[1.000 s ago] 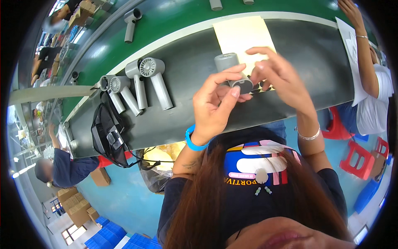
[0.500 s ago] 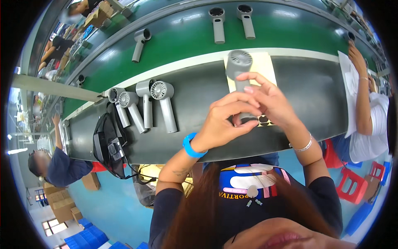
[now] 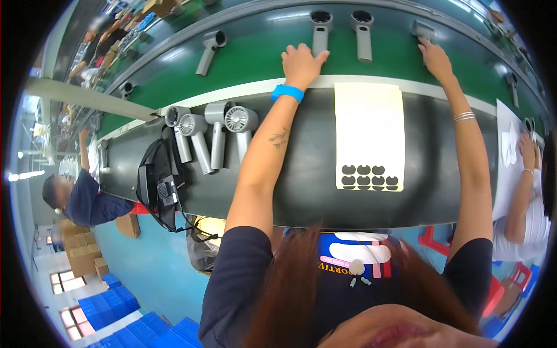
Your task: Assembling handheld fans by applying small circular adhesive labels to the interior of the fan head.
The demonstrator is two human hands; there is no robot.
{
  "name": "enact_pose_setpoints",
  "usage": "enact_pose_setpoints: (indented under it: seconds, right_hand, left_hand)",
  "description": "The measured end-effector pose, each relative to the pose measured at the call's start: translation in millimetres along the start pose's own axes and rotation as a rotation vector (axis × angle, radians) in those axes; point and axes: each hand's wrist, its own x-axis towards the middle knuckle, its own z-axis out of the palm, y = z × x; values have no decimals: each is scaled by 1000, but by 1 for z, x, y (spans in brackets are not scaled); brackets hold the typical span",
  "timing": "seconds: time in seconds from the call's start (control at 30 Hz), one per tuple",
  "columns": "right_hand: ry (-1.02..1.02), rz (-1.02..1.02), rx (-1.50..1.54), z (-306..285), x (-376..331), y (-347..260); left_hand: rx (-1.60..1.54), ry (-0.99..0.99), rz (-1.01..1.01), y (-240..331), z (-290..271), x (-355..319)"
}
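Observation:
My left hand reaches over the green belt with its fingers apart. Its thumb is by the lower end of a grey handheld fan, and I cannot tell if they touch. Farther right, my right hand has its fingers closed round the handle of another handheld fan, which mostly hides that handle. Between these two lies a third handheld fan. A pale yellow sheet rests on the dark bench between my forearms, with several black round stickers near its close edge.
Several grey handheld fans lie on the bench at left, beside a black bag with straps. One more handheld fan sits on the green belt. A metal post slants in at left. Co-workers sit at both sides.
My hands have parted from over the sheet and stretched out to the belt. The fan held above the sheet is gone from there, uncovering the sheet. The view has shifted slightly.

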Motion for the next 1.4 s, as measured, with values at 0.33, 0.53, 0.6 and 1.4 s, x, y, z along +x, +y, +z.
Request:
enact_pose_setpoints:
  seconds: [0.33,0.53,0.6,1.4]
  right_hand:
    - [-108,-85,730,-123,-190,-139]
    - [-215,218,729,-136,-263,-165]
    - [-184,263,744,-127,-273,-175]
    - [-281,381,1170,-117,-282,-170]
  left_hand:
    - [-1245,271,94,18,-88,-20]
    - [-1229,-79,175,58,-151,-125]
    - [-1277,-96,242,64,-137,-141]
    - [-1280,-187,228,80,-134,-159]
